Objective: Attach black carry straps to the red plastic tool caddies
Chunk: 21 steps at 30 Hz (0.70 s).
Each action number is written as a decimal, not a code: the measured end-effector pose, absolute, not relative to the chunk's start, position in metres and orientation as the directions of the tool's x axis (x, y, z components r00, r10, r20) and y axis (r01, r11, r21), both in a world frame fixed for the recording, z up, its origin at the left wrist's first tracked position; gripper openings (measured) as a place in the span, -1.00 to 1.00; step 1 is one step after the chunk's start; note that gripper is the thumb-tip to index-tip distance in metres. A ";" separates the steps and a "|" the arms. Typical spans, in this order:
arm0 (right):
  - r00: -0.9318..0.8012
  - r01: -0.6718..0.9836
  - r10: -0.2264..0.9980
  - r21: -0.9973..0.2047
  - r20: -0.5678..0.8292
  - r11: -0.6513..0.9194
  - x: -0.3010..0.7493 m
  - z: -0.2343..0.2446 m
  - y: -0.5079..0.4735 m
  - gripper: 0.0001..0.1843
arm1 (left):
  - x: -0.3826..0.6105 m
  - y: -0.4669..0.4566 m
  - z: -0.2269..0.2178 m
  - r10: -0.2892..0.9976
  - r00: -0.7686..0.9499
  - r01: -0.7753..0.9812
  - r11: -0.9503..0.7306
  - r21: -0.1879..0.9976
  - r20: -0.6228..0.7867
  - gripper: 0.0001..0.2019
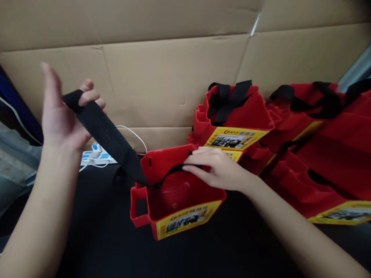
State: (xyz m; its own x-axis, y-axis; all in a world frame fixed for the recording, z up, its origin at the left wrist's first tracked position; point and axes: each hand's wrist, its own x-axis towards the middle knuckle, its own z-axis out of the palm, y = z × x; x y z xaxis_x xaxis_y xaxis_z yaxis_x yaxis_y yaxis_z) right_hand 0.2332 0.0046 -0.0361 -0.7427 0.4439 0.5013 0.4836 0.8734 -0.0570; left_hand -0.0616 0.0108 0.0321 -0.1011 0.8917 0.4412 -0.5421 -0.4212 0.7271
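Note:
A red plastic box [179, 189] with a yellow printed label [188, 220] stands in the middle on a black surface, its open top facing me. Through its side runs a black webbing strap [108, 137]. My left hand [65, 112] is raised at the left with the strap's long end hooked in its curled fingers, thumb stretched up. At the box's right rim, my right hand [218, 168] pinches another stretch of the strap between thumb and fingers. The slot [150, 162] in the back wall shows no strap in it.
More red boxes with black straps [232, 108] are stacked at the right, close beside my right forearm. A white power strip [98, 156] with plugs and cables lies behind, at the left. Cardboard [150, 85] forms the back wall. The table [116, 239] is black.

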 end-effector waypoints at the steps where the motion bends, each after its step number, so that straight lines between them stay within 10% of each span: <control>1: -0.795 0.397 0.395 -0.097 0.461 0.913 0.235 -0.031 -0.001 -0.74 | -0.065 0.017 0.031 0.899 -0.053 -0.563 -0.386 0.731 0.434 -0.47; 10: -0.947 0.151 0.249 -0.403 0.202 0.903 0.249 -0.003 -0.026 -0.75 | -0.147 0.070 -0.002 0.730 0.039 0.064 -0.683 0.727 0.683 -0.81; 17: -0.717 0.289 0.382 -0.250 0.582 0.924 0.238 -0.009 -0.022 -0.76 | -0.099 0.026 0.020 0.825 0.129 -0.162 -0.530 0.833 0.550 -0.71; 21: -0.685 0.510 0.549 -0.224 0.478 0.831 0.234 -0.025 -0.006 -0.63 | -0.053 -0.001 0.029 0.828 0.326 -0.323 -0.356 0.877 0.457 -0.82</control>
